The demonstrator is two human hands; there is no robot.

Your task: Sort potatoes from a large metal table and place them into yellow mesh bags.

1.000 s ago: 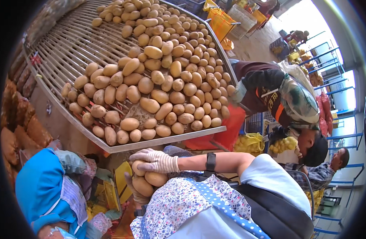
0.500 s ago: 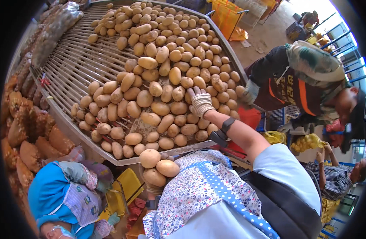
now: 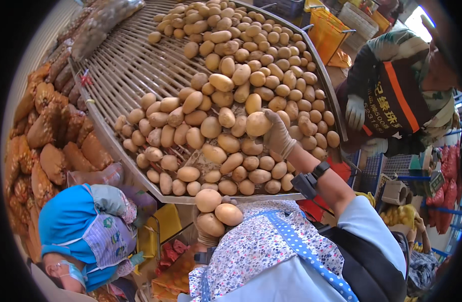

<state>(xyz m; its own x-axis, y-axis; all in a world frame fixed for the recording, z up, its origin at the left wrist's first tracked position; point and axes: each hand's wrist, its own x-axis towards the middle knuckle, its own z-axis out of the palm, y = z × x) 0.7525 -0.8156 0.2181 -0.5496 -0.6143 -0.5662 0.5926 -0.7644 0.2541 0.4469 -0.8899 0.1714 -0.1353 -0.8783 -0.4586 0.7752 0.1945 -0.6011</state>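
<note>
Head view: gloved right hand point(image 3: 280, 135), fingers partly curled, grips one potato point(image 3: 258, 124) over many other potatoes point(image 3: 211, 127) on the slatted metal desk point(image 3: 117, 68); gloved left hand point(image 3: 206, 238), mostly hidden, cups three potatoes point(image 3: 227, 214) by the near edge, finger spread unclear

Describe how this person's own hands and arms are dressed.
The right hand wears a grey-beige glove with a pale cuff; above it sit a black wristband and a dark boxy device, then a light-blue sleeve. The left hand, partly hidden, wears a similar glove, with a dark device at the wrist.
</note>
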